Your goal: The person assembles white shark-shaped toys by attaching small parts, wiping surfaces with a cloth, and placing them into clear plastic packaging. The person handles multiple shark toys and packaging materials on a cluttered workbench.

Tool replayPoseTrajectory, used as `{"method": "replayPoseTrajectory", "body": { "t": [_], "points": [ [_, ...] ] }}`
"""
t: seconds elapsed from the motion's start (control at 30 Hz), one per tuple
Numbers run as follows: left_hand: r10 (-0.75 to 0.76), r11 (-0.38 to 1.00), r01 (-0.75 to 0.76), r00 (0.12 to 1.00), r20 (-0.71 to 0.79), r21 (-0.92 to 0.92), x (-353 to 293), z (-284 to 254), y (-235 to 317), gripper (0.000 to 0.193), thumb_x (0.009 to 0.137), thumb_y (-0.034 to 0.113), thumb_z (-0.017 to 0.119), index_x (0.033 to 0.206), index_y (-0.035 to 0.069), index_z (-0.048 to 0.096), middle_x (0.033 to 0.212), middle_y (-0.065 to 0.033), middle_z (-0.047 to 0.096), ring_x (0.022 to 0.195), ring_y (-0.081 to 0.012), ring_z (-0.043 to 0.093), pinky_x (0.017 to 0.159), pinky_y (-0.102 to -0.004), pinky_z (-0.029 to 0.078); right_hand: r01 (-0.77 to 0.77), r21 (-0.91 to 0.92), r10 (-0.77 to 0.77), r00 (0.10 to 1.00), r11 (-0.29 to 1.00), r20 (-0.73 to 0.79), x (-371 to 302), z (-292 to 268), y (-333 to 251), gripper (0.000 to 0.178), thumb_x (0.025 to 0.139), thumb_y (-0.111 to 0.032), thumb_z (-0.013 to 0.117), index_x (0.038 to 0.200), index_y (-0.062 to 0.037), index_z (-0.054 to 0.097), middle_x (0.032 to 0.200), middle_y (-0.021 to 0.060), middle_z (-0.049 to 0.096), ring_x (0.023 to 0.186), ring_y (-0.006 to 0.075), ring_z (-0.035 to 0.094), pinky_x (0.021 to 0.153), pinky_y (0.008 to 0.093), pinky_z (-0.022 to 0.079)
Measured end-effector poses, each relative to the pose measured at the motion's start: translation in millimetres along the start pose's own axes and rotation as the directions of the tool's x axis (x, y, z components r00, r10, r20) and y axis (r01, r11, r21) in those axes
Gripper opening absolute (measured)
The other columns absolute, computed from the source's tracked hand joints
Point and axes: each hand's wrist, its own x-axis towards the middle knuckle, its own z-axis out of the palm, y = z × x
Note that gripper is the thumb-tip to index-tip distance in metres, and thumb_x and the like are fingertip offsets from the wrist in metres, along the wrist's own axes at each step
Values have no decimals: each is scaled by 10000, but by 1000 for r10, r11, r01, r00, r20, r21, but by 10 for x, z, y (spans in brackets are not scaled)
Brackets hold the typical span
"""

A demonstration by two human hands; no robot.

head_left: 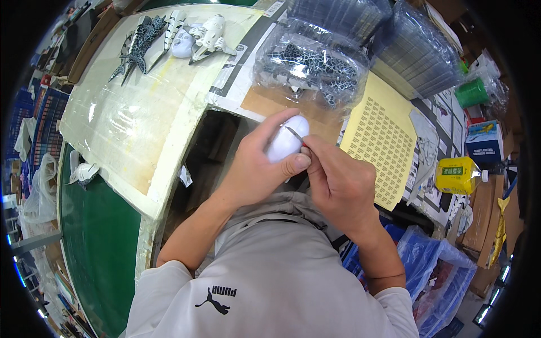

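The left hand (pixel 256 163) wraps a smooth white egg-shaped shell (pixel 286 141), its grip pressed together around it: fingers curl over the top and the thumb clamps the lower right edge. The shell sits in front of the person's chest, above the gap at the edge of the counter (pixel 129 121). The right hand (pixel 338 183) is just beside it, its grip pinching a thin blade-like tool (pixel 294 134) whose tip touches the shell's upper face; what kind of tool it is seems unclear. The shell looks glossy, plain and rounded. Beyond lie a clear bag of dark patterned parts (pixel 313 62), a yellow printed sheet (pixel 380 132) and assembled toy figures (pixel 169 36).
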Motion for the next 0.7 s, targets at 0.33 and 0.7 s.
{"method": "replayPoseTrajectory", "body": {
  "t": [0.33,0.7],
  "points": [
    [-4,999,4,1000,2,33,1,-11,-1,849,877,414,898,1508,-6,516,1268,-141,688,1152,-189,644,993,-342,528,5,-23,-5,1000,1000,15,-1,-5,14,213,949,-46,752,1162,-38,735,907,122,763,656,270,724,563,346,546],
    [-18,1000,18,1000,25,-13,13,-37,-43,874,865,431,906,1518,5,510,1353,-149,645,1227,-214,621,1068,-359,494,-109,5,109,987,994,-120,46,-11,61,176,1008,-90,728,1175,-31,729,816,113,728,618,190,690,579,311,530]
  ]
}}
